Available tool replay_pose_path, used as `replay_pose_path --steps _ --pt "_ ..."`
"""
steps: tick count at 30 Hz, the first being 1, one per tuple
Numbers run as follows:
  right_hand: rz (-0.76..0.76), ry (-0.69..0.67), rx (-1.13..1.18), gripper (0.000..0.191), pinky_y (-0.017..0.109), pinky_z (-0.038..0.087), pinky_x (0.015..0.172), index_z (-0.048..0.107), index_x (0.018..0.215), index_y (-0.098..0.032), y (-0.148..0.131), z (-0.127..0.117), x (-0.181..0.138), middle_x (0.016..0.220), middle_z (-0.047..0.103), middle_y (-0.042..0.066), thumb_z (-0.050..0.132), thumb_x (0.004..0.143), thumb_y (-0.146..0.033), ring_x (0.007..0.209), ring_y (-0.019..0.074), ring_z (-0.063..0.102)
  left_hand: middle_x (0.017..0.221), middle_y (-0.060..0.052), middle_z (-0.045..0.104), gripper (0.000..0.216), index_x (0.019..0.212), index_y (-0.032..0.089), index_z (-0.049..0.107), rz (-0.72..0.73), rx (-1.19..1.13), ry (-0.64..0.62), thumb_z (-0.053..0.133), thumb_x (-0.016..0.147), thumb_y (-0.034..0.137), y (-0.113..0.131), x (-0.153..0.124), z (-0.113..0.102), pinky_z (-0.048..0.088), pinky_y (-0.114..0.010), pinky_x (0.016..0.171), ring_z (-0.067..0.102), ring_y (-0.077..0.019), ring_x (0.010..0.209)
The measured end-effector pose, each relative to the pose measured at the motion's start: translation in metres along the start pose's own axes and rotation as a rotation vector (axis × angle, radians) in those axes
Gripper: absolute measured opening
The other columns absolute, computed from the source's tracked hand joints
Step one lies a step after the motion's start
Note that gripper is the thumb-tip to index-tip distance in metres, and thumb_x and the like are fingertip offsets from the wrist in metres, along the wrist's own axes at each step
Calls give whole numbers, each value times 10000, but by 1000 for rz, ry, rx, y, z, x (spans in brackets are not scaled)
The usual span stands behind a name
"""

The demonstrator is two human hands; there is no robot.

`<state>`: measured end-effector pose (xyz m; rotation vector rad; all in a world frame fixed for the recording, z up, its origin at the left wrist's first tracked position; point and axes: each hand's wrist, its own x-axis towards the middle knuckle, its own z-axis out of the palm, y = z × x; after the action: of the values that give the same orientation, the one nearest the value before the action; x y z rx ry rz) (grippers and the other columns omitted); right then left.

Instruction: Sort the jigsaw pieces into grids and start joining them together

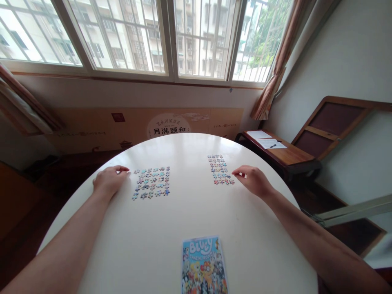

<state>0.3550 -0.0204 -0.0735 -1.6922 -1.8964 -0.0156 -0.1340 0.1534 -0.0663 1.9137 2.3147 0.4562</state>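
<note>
On the white round table (192, 212), loose jigsaw pieces lie in two blocks of rows. Just left of the left block of puzzle pieces (153, 179) is my left hand (110, 179), its thumb and index finger drawn together in a pinch. My right hand (252, 179) pinches in the same way at the right edge of the narrower right block of puzzle pieces (219, 169). Whatever either pinch holds, if anything, is too small to make out. Nearer to me lies a colourful picture sheet (203, 265) with "BLUEY" printed across its top.
Beyond the table, a printed cardboard panel (226, 118) stands under the barred windows (202, 41). To the right, a low wooden table (294, 152) bears papers (269, 143) and a pen. A brown wooden panelled frame (337, 120) leans near the wall. Curtains hang at both sides.
</note>
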Motion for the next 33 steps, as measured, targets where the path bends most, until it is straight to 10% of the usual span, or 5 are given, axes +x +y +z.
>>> replay_pose_path --steps 17,33 --pt "-754 41 200 223 250 380 590 703 965 -214 -69 41 -31 663 622 -1 523 885 -111 627 138 521 1102 -137 699 299 963 190 770 95 105 198 524 805 251 10 -15 11 470 -394 825 580 -328 1025" --pt "-456 -376 -35 161 250 340 677 662 846 -213 -109 46 -20 817 718 25 511 902 -214 739 146 613 961 -126 665 264 749 168 679 166 -208 674 428 827 154 34 -53 -15 432 -350 851 578 -266 936"
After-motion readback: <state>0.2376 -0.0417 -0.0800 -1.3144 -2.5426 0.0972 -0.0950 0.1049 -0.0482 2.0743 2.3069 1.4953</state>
